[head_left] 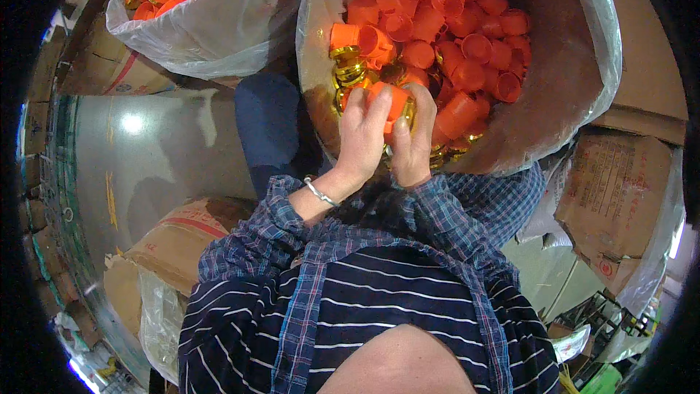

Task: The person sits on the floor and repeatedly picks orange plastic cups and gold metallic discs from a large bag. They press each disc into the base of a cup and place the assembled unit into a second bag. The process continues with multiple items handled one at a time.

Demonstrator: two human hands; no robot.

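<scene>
Between my two hands is an orange plastic cup point(391, 99), held just over the near edge of a large plastic-lined box point(558, 113). My left hand point(361, 135) closes on the cup's left side, thumb laid along it. On the other side my right hand point(417, 138) curls its fingers around the end of the cup, where a shiny gold round piece point(410, 111) shows. Whether that piece is fixed to the cup I cannot tell. Orange cups with handles point(452, 36) fill the box. Gold round pieces point(350, 69) lie along its left side, partly hidden by my hands.
A second plastic-lined container point(197, 51) of orange cups stands at the far left. Cardboard boxes lie at the right point(612, 193) and the lower left point(182, 237). Grey floor point(160, 153) shows at the left. My knees are close against the box.
</scene>
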